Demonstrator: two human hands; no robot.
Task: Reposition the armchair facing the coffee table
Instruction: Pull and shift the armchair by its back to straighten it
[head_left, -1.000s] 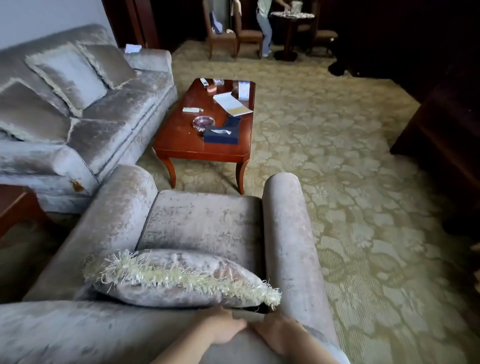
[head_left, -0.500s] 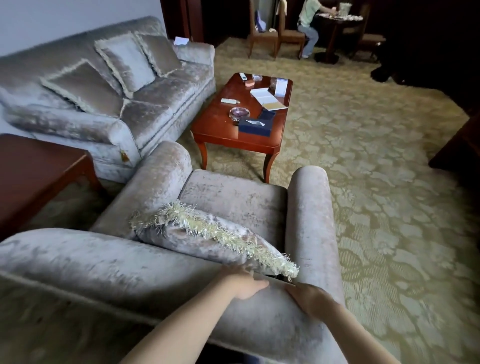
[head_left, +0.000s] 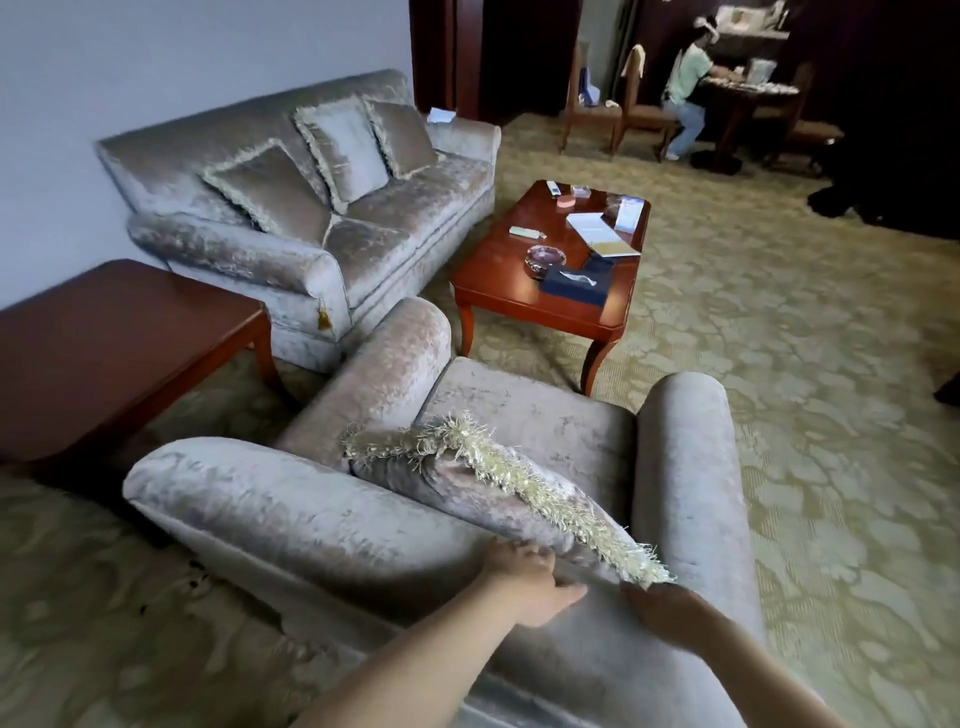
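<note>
Velvet sofa (head_left: 405, 202) against a pale wall (head_left: 156, 78), with three fringed cushions (head_left: 345, 148) along its back. A folded paper (head_left: 440, 115) lies on its far arm. A dark wooden side table (head_left: 114, 338) stands just beside its near arm. Patterned gold carpet (head_left: 779, 364) covers the floor. Grouped together: blue tissue box (head_left: 574, 285), glass ashtray (head_left: 545, 257) just beside it, open booklet (head_left: 602, 235) behind. Background: a seated person (head_left: 688, 98) at a dark table (head_left: 748, 98), with two wooden chairs (head_left: 644, 111) alongside.

Soft daylight in front, dark background, edges warped, slight motion blur.
</note>
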